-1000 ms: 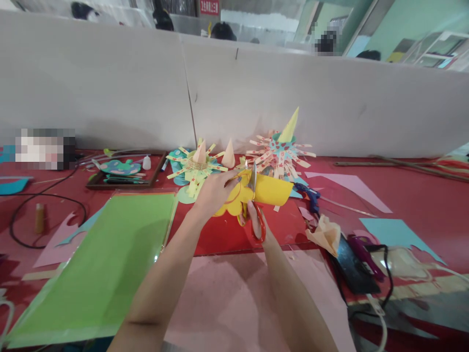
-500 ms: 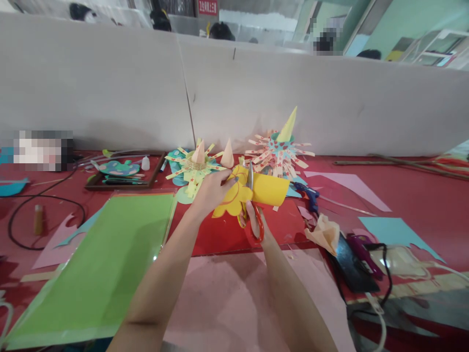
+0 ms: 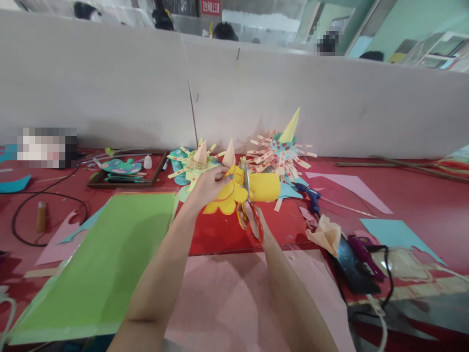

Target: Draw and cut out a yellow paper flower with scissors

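Yellow paper point(image 3: 230, 195) with a scalloped edge and a drawn curved line is pinched in my left hand point(image 3: 212, 183), fingers closed on its upper left part. The rest of the sheet curls over to the right of the blades. My right hand point(image 3: 252, 215) is wrapped round the red handles of a pair of scissors point(image 3: 258, 227). Their blades point upward and lie against the yellow paper, between its scalloped part and the curled part. Whether the blades are fully closed I cannot tell. Beneath both hands lies a red sheet point(image 3: 220, 237).
Paper cone figures with fringed strips point(image 3: 280, 151) stand behind my hands, before a white partition point(image 3: 146, 88). Left are a green sheet point(image 3: 98, 259) and a brown tray point(image 3: 120, 185). Right lie a blue glue gun point(image 3: 311, 195), a phone point(image 3: 351, 266) and cables.
The yellow paper has shifted left with my left hand, and its curled right end reaches less far right. The scissors sit slightly further left, still at the paper.
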Demonstrator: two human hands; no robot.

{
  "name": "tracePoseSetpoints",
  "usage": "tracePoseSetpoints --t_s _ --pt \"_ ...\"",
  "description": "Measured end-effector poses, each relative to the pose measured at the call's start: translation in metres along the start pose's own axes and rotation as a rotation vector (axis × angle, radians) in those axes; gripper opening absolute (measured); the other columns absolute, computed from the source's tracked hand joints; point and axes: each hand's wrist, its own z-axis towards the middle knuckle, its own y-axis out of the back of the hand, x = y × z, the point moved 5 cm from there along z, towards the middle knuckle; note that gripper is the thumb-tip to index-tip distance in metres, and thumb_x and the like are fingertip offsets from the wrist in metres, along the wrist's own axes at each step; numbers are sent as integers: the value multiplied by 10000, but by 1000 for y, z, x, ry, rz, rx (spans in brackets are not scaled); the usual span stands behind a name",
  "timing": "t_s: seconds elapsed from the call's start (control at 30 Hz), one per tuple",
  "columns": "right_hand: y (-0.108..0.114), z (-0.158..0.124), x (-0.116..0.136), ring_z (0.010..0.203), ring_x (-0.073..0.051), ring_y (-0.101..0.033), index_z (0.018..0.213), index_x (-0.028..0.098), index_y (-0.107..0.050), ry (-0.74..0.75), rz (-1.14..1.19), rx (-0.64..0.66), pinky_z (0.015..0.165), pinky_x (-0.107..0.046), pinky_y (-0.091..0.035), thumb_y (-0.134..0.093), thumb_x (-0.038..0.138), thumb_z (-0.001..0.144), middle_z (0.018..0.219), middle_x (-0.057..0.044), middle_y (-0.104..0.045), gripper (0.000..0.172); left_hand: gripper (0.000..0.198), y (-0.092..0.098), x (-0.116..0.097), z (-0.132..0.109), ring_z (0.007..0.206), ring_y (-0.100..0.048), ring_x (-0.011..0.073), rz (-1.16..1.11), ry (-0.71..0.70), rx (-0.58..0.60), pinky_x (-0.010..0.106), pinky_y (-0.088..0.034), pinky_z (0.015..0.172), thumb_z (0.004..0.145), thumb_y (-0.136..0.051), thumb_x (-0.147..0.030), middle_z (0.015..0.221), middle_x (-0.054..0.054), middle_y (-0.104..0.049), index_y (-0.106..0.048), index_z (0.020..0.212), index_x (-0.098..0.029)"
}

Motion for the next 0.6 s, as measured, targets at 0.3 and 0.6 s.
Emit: tracePoseSetpoints --t_s 0.3,0.6 --pt "1 -1 -2 375 -75 -363 715 190 -473 -18 -57 -15 405 -227 -303 -451 665 801 492 65 -390 483 265 -2 -3 1 523 -253 80 127 -29 -21 221 -213 495 784 -458 -314 554 -56 -252 -328 588 -193" --pt "2 -2 -6 395 -74 -376 765 185 -491 -20 -121 -8 414 -215 -320 -427 618 842 489 70 -374 445 278 1 1 2 528 -262 87 134 55 -32 235 -198 503 752 -479 -288 542 -52 -260 -307 556 -193"
